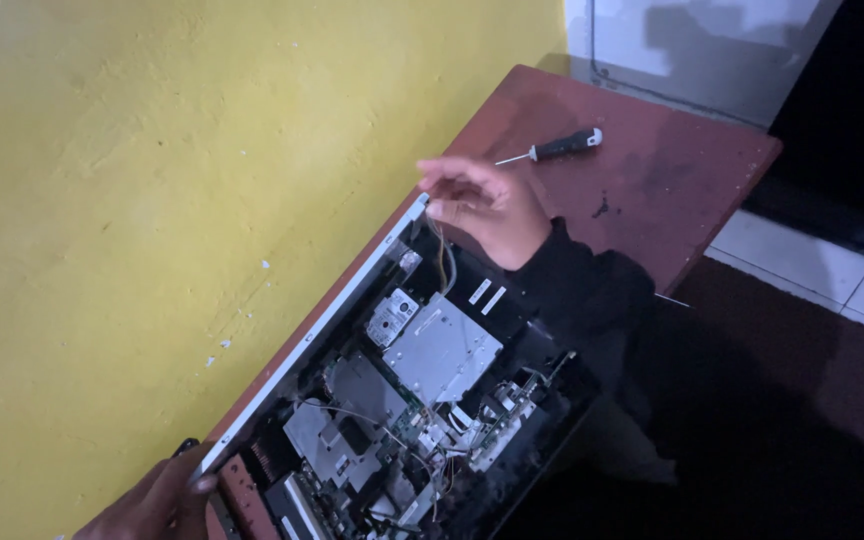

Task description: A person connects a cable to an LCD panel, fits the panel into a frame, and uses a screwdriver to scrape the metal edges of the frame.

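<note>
The opened laptop chassis (pixel 422 400) lay on the brown desk (pixel 672 190) against the yellow wall. The right hand (pixel 482 205) pinched thin, fragile wires (pixel 442 250) at its far corner; the left hand (pixel 157 500) gripped the stiff near edge, the safer hold.

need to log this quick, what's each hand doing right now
Left hand: grips the silver edge of the opened device.
Right hand: fingers pinched on thin wires at its far corner.

Right hand (pixel 482 205) raised at upper centre, wrist bent, fingers curled together in a pinch, dark sleeve running down and right behind it. Left hand (pixel 157 500) low at bottom-left edge, partly cut off, fingers extended, thumb forward.
</note>
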